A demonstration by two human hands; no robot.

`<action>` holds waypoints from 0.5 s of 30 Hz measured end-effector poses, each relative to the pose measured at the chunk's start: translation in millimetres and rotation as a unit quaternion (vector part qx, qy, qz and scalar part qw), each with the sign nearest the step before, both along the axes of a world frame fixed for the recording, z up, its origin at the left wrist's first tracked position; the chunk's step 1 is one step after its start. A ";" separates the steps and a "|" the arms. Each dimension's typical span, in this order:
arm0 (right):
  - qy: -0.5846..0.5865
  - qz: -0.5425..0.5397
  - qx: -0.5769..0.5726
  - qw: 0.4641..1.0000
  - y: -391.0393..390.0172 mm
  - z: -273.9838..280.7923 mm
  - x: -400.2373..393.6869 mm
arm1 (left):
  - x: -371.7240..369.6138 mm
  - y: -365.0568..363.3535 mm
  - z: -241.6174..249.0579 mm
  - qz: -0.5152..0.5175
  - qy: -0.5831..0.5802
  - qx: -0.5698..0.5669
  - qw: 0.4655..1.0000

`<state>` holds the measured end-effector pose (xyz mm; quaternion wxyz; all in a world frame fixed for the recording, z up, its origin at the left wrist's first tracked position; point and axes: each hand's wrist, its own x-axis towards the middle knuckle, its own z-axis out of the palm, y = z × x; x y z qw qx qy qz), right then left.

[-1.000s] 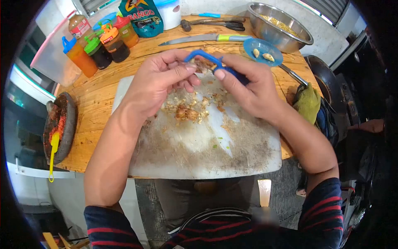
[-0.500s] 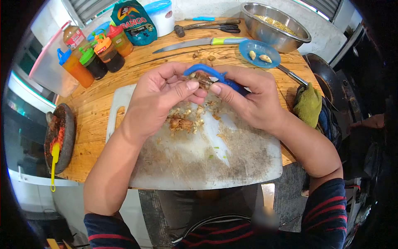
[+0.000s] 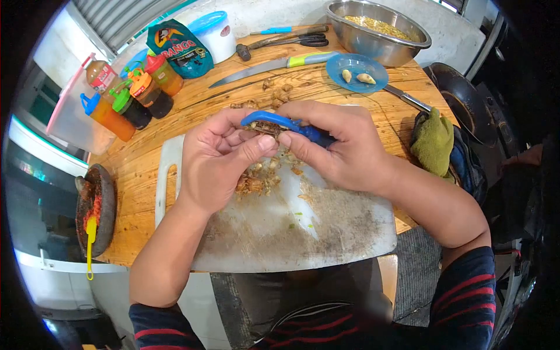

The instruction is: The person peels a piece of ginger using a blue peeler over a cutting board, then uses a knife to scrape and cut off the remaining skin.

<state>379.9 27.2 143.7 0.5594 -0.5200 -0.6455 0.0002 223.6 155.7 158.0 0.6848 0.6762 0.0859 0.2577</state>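
Above the white cutting board [image 3: 291, 239], my left hand [image 3: 224, 151] pinches a small brown piece of root [image 3: 265, 127] between thumb and fingers. My right hand [image 3: 332, 137] is wrapped round a blue-handled peeler [image 3: 274, 119], whose blue frame lies over the root piece. Both thumbs nearly meet at the piece, and the peeler's blade is mostly hidden. Brown peelings and pale scraps [image 3: 252, 182] lie on the board below my hands. More unpeeled brown pieces [image 3: 280, 93] rest on the wooden table beyond them.
A large knife [image 3: 251, 73] lies behind my hands. The blue plate [image 3: 379, 73] bears two pale pieces, beside a steel bowl [image 3: 379, 46]. Sauce bottles [image 3: 131, 105] stand at the left, above a stone mortar [image 3: 104, 233]. A green cloth [image 3: 433, 140] hangs at the right.
The view has shifted slightly, showing more brown pieces behind my hands. The peeler and root piece are tilted differently, and the peeler now covers more of the piece.
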 end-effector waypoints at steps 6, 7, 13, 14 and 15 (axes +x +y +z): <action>-0.002 0.006 -0.064 0.998 -2.9 0.1 8.2 | -2.7 -3.9 -1.4 -0.008 0.030 0.021 0.999; -0.002 0.005 -0.064 0.998 -4.5 1.1 7.7 | -0.8 -3.3 -2.3 0.001 0.011 0.006 1.000; 0.032 -0.029 -0.050 0.998 -3.8 6.7 7.3 | 1.9 11.5 -3.9 0.014 0.027 -0.029 0.999; 0.012 -0.018 -0.043 0.999 -2.1 3.6 5.2 | 2.2 10.0 -3.5 0.001 0.019 -0.042 0.999; -0.010 -0.005 -0.036 0.999 -0.6 1.3 4.1 | 2.3 8.8 -2.9 -0.001 0.019 -0.043 0.999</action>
